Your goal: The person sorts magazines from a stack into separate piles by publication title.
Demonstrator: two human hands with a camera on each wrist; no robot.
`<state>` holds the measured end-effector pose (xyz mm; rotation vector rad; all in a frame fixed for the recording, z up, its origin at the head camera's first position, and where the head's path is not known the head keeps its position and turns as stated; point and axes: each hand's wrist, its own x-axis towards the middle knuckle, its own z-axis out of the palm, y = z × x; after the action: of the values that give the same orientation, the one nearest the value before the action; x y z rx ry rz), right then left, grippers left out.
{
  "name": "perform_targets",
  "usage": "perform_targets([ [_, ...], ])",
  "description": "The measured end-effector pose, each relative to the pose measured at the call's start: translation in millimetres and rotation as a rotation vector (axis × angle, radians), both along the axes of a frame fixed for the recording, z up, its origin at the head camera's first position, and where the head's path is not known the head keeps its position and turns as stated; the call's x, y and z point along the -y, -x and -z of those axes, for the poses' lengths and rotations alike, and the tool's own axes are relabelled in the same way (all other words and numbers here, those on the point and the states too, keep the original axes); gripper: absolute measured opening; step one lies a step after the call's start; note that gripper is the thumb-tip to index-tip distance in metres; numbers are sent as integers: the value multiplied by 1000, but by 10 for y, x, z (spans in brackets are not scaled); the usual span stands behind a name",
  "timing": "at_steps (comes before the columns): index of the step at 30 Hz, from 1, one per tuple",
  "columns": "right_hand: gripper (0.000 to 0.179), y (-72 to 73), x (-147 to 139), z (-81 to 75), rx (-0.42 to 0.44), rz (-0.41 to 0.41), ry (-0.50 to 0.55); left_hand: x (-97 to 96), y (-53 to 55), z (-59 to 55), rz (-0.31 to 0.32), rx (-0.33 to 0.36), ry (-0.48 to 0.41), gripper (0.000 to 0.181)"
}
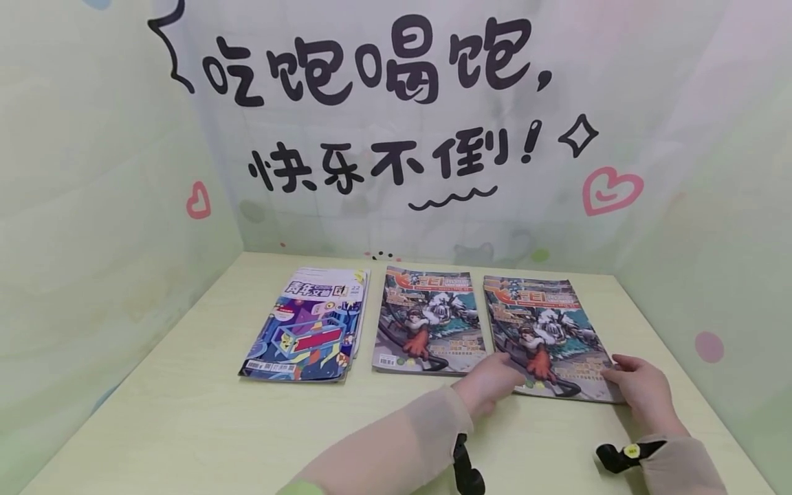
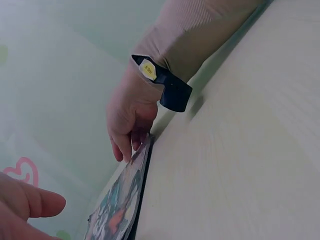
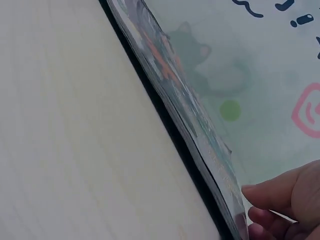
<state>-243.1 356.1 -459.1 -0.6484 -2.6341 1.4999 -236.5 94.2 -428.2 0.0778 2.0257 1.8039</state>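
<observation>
At the right of the table, a stack of matching magazines (image 1: 544,337) lies face up, with a grey, blue and red comic-style cover. My left hand (image 1: 491,381) is at its near-left edge, thumb (image 2: 47,202) extended; the head view partly hides its fingertips. On the opposite side, my right hand (image 1: 643,392) holds the near-right corner between thumb and curled fingers. A magazine with the same cover (image 1: 427,323) lies just left of the stack. Farther left is a pile topped by a purple-and-blue magazine (image 1: 306,330).
Pale wooden table (image 1: 185,426) surface extends in front of the magazines and to their left. Printed fabric walls (image 1: 396,227) with black lettering and pink hearts enclose the back and both sides. Each wrist wears a black strap.
</observation>
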Motion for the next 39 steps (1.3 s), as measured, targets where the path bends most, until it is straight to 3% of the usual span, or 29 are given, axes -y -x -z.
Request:
perform_targets([
  [3, 58, -6, 57, -50, -24, -46, -88, 74, -43, -50, 15, 23, 3, 60],
  [6, 55, 17, 210, -124, -53, -89, -121, 203, -54, -83, 60, 4, 24, 59],
  [10, 52, 110, 533, -199, -100, -143, -125, 425, -6, -84, 108, -74, 73, 50],
  [13, 49, 195, 806, -216, -108, -176, -75, 632, 92, -63, 97, -140, 116, 47],
  [18, 46, 288, 1262, -233, -104, -207, 114, 1016, 300, -15, -22, -201, 146, 48],
  [22, 46, 339, 1587, -214, -154, -253, 190, 1287, 428, 3, -129, -249, 177, 49],
  [25, 48, 369, 1785, -168, -176, -268, 251, 1454, 493, 19, -221, -312, 293, 48],
  [29, 54, 395, 1937, -91, -163, -272, 212, 1629, 538, 88, -338, -358, 497, 48],
  [33, 59, 407, 1996, -24, -124, -271, 125, 1732, 546, 175, -356, -343, 574, 51],
  [39, 61, 383, 2019, 18, -87, -253, 143, 1780, 514, 242, -338, -377, 550, 51],
])
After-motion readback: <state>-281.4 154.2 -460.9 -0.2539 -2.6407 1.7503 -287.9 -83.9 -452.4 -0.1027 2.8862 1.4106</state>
